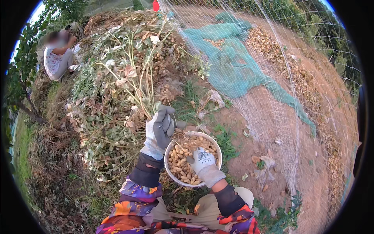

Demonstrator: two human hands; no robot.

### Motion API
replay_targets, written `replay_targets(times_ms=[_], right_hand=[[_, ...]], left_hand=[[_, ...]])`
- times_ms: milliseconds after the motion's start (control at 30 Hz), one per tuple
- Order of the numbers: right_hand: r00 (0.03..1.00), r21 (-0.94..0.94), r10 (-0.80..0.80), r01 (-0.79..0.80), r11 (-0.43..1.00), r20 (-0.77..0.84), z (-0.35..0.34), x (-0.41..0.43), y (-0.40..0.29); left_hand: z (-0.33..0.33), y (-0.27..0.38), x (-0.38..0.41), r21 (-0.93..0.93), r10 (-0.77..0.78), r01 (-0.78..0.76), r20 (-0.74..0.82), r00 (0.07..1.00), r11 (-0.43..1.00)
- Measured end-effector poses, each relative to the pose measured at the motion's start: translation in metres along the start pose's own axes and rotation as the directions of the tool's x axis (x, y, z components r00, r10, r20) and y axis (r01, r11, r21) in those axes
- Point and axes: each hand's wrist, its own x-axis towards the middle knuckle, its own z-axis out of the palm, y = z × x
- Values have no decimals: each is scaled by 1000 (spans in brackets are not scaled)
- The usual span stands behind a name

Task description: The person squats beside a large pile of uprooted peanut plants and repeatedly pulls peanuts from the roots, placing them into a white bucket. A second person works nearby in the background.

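My left hand (163, 125), in a grey-coated work glove, is closed around the stems of a bunch of peanut plants (143, 79). The leafy ends point away from me, and the roots (188, 140) hang over a white bucket (219, 152). Inside the bucket lie many unshelled peanuts (178, 163). My right hand (203, 162), gloved the same way, is over the bucket's right side, against the roots and peanuts. Its fingertips are mostly hidden, so whether it grips anything is unclear.
A large heap of pulled peanut plants (108, 122) lies ahead and left. To the right, white netting (263, 128) hangs beside green mesh (233, 70) on bare soil. Dry peanuts (271, 49) lie spread beyond the netting. A person (58, 58) crouches at the far left.
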Motion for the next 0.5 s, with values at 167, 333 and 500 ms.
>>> replay_targets(times_ms=[167, 333, 500], right_hand=[[947, 263, -292, 319, 911, -137, -54, -21, -19], [980, 950, 46, 176, 257, -194, -85, -20, -32], [927, 506, -195, 341, 792, -319, -76, -3, -32]], left_hand=[[-22, -4, 6, -72, 41, -31, 136, 990, 997], [-28, 4, -3, -88, 1, 21, 246, 969, 996], [-18, 4, -15, -51, -57, 84, 397, 916, 995]])
